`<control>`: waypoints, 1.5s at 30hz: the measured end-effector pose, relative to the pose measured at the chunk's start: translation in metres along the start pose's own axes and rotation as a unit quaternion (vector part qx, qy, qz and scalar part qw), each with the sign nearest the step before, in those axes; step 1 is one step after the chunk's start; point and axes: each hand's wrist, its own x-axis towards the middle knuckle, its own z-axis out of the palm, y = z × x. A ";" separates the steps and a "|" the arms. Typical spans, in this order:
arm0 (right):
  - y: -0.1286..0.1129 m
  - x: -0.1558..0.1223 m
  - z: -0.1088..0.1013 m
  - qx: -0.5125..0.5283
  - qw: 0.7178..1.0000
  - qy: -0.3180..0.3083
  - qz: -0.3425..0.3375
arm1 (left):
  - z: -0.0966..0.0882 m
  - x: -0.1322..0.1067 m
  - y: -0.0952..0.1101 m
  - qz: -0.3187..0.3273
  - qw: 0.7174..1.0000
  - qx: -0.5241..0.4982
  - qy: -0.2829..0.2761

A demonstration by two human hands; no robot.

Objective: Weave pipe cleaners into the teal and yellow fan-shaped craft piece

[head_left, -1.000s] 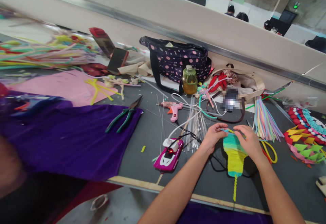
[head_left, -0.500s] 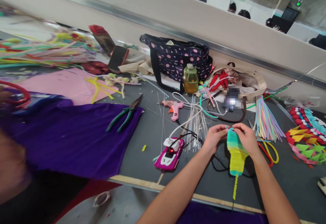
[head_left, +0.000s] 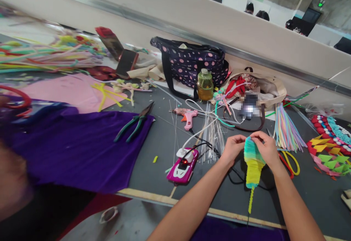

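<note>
A fuzzy pipe-cleaner piece point(head_left: 252, 167), teal at the top and yellow below, hangs between my hands above the dark table. A twisted yellow stem with a thin wire end trails down from it. My left hand point(head_left: 233, 147) is closed in a pinch at the upper left tip of the piece. My right hand point(head_left: 265, 148) pinches the top from the right, its fingers curled along that edge. What lies exactly between the fingertips is too small to make out. Scissors with red and yellow handles point(head_left: 291, 163) lie just beyond my right wrist.
Left of my arms are a magenta power strip point(head_left: 183, 166), a pink glue gun point(head_left: 189, 117) and loose clear sticks point(head_left: 214, 138). Green-handled pliers point(head_left: 135, 123) rest on purple cloth point(head_left: 82, 149). A patterned bag point(head_left: 189, 62) and bottle point(head_left: 205, 84) stand behind. Another person's arm point(head_left: 13, 175) is at left.
The lower end of the pipe-cleaner piece and its stem have swung slightly left. Both hands keep their pinch near the top, with only small finger shifts.
</note>
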 end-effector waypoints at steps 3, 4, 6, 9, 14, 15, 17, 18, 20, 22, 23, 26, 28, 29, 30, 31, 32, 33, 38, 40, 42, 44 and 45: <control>0.001 0.001 0.000 -0.009 1.000 -0.005 -0.006 | 0.001 -0.001 0.000 -0.011 1.000 -0.005 -0.003; 0.001 0.001 0.000 -0.015 1.000 -0.007 -0.009 | 0.000 -0.001 0.000 -0.017 1.000 -0.013 -0.002; 0.002 0.001 0.000 -0.028 0.999 -0.012 -0.019 | 0.000 0.000 0.001 -0.035 0.999 -0.032 0.000; 0.002 0.001 0.002 -0.047 0.997 -0.014 -0.054 | -0.002 0.001 0.002 -0.061 0.997 -0.057 0.001; 0.000 -0.003 0.006 -0.095 0.989 0.007 -0.116 | -0.005 0.001 0.006 -0.077 0.994 -0.072 0.005; -0.001 -0.004 0.007 -0.113 0.985 0.013 -0.127 | -0.005 0.001 0.007 -0.076 0.994 -0.073 0.001; -0.001 -0.004 0.010 -0.151 0.978 0.019 -0.144 | -0.005 0.000 0.008 -0.068 0.995 -0.069 -0.008; -0.002 -0.004 0.010 -0.168 0.974 0.017 -0.150 | -0.005 0.000 0.008 -0.063 0.996 -0.061 -0.009; -0.002 -0.004 0.012 -0.186 0.970 0.012 -0.159 | -0.006 0.001 0.006 -0.054 0.998 -0.035 -0.006; -0.003 -0.004 0.013 -0.178 0.971 0.019 -0.162 | -0.007 0.002 0.003 -0.030 1.000 0.008 -0.005; -0.004 -0.004 0.013 -0.164 0.973 0.030 -0.158 | -0.008 0.002 0.001 -0.007 0.999 0.037 -0.007; -0.008 -0.005 0.013 -0.102 0.983 0.084 -0.127 | -0.009 0.003 -0.001 0.105 0.981 0.166 0.001; -0.010 -0.006 0.014 -0.060 0.988 0.107 -0.099 | -0.007 0.001 0.000 0.191 0.948 0.255 0.005; -0.011 -0.006 0.015 -0.044 0.989 0.110 -0.090 | -0.006 0.000 0.001 0.224 0.930 0.290 -0.004; -0.012 -0.006 0.016 -0.031 0.990 0.109 -0.084 | -0.005 -0.001 0.002 0.247 0.916 0.316 -0.020; -0.012 -0.006 0.017 -0.018 0.991 0.108 -0.080 | -0.004 -0.002 0.002 0.258 0.906 0.334 -0.034; -0.011 -0.007 0.017 -0.004 0.991 0.110 -0.074 | -0.004 -0.002 0.002 0.261 0.898 0.351 -0.042; -0.009 -0.008 0.017 0.012 0.991 0.115 -0.063 | -0.004 -0.002 0.001 0.258 0.893 0.368 -0.038; 0.020 -0.035 -0.003 0.142 0.958 0.224 0.110 | -0.010 0.002 -0.005 0.208 0.871 0.443 0.037; 0.035 -0.053 -0.015 0.200 0.928 0.263 0.172 | -0.012 0.002 -0.006 0.180 0.870 0.456 0.048; 0.048 -0.071 -0.024 0.298 0.884 0.288 0.218 | -0.011 0.001 -0.006 0.167 0.869 0.463 0.055; 0.055 -0.085 -0.028 0.373 0.841 0.297 0.254 | -0.010 0.001 -0.005 0.178 0.866 0.465 0.056; 0.057 -0.090 -0.028 0.400 0.822 0.298 0.273 | -0.010 0.001 -0.005 0.186 0.864 0.464 0.054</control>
